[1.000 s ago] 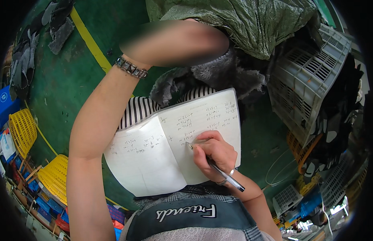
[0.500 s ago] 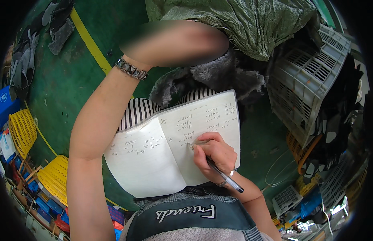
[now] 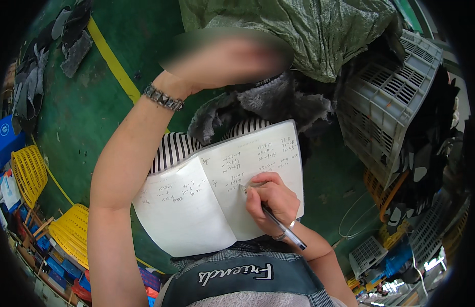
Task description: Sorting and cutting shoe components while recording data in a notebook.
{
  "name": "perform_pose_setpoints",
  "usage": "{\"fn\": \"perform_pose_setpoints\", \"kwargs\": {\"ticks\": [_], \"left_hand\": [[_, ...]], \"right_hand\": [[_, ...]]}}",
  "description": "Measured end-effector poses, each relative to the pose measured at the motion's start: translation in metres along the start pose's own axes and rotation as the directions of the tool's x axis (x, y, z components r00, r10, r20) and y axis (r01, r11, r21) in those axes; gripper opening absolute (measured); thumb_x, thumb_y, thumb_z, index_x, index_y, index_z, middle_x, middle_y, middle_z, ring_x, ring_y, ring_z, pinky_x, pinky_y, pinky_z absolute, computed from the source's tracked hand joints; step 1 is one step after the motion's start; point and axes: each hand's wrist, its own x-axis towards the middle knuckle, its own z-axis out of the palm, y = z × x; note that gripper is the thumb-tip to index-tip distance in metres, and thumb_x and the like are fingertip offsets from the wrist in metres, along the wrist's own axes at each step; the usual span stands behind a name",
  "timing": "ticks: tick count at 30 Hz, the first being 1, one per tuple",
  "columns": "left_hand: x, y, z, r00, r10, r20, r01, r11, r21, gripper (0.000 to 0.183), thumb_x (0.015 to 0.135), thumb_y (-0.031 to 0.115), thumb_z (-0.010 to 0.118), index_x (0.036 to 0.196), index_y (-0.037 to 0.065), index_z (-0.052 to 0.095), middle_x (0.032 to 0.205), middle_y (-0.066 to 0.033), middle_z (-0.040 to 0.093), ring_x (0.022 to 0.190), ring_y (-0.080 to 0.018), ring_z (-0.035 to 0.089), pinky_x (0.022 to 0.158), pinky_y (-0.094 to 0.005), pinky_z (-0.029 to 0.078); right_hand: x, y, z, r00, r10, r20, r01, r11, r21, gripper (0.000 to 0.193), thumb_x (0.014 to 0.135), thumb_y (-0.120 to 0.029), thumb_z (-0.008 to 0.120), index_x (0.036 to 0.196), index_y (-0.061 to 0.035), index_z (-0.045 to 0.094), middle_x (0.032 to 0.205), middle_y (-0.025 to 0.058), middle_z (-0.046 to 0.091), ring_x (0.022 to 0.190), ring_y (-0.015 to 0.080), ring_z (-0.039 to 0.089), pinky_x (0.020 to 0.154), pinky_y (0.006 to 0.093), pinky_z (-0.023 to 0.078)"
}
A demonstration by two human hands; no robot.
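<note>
An open notebook rests across my striped lap, with handwriting on both pages. My right hand is closed around a clear-barrelled pen, its tip at the handwritten lines on the right page. Stretched out ahead, my left hand is covered by a blur that hides its fingers; whether it grips anything does not show. A metal bracelet circles that wrist. Just beyond the notebook lie grey fluffy fabric pieces, partly under the left hand. A green woven sack stands close to the hand.
To the right, a light grey slatted crate stands near dark fabric pieces. Yellow baskets and a blue box line the left side. More grey fabric pieces lie at the far left, beside a yellow floor line.
My right hand stays on the right page with the pen, and a little more writing shows near its tip. The view has shifted slightly.
</note>
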Motion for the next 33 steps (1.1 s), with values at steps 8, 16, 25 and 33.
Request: {"fn": "perform_pose_setpoints", "kwargs": {"ticks": [8, 16, 25, 33], "left_hand": [[-0.0014, -0.0024, -0.0006, 0.999, -0.042, 0.005, 0.042, 0.998, -0.037, 0.031, 0.086, 0.020, 0.063, 0.108, -0.001, 0.061, 0.094, 0.0000, 0.064, 0.084, -0.0049, 0.055, 0.075, -0.0204, 0.045], [-0.0010, -0.0029, 0.0007, 0.999, -0.049, 0.004, 0.049, 0.998, -0.039, 0.029, 0.086, 0.019, 0.063, 0.108, -0.001, 0.062, 0.093, 0.0006, 0.064, 0.084, -0.0048, 0.055, 0.075, -0.0204, 0.045], [0.0011, -0.0042, -0.0004, 1.000, -0.012, -0.010, 0.011, 1.000, -0.013, 0.030, 0.086, 0.021, 0.063, 0.108, 0.001, 0.062, 0.094, 0.0007, 0.064, 0.086, -0.0051, 0.055, 0.076, -0.0202, 0.044], [-0.0007, -0.0044, 0.0008, 1.000, -0.018, -0.018, 0.017, 1.000, -0.006, 0.029, 0.086, 0.021, 0.063, 0.108, 0.001, 0.062, 0.094, 0.0008, 0.064, 0.086, -0.0051, 0.055, 0.076, -0.0203, 0.044]], "right_hand": [[0.0001, 0.0007, 0.0025, 1.000, -0.016, -0.009, 0.015, 0.998, -0.053, 0.016, 0.070, 0.009, 0.063, 0.064, -0.0021, 0.052, 0.057, 0.0057, 0.055, 0.049, 0.0171, 0.053, 0.070, 0.0361, 0.053], [-0.0038, 0.0036, -0.0010, 1.000, -0.017, 0.010, 0.017, 1.000, -0.025, 0.018, 0.070, 0.009, 0.063, 0.063, -0.0026, 0.051, 0.055, 0.0052, 0.054, 0.047, 0.0167, 0.051, 0.071, 0.0370, 0.053], [-0.0008, 0.0019, -0.0046, 1.000, 0.007, 0.013, -0.007, 1.000, -0.020, 0.018, 0.074, 0.008, 0.062, 0.064, -0.0012, 0.050, 0.057, 0.0052, 0.053, 0.048, 0.0158, 0.050, 0.072, 0.0371, 0.053], [-0.0027, 0.0012, -0.0035, 0.999, 0.023, -0.023, -0.023, 1.000, 0.008, 0.018, 0.076, 0.007, 0.060, 0.064, -0.0006, 0.050, 0.056, 0.0048, 0.052, 0.048, 0.0142, 0.049, 0.073, 0.0372, 0.053]]}}
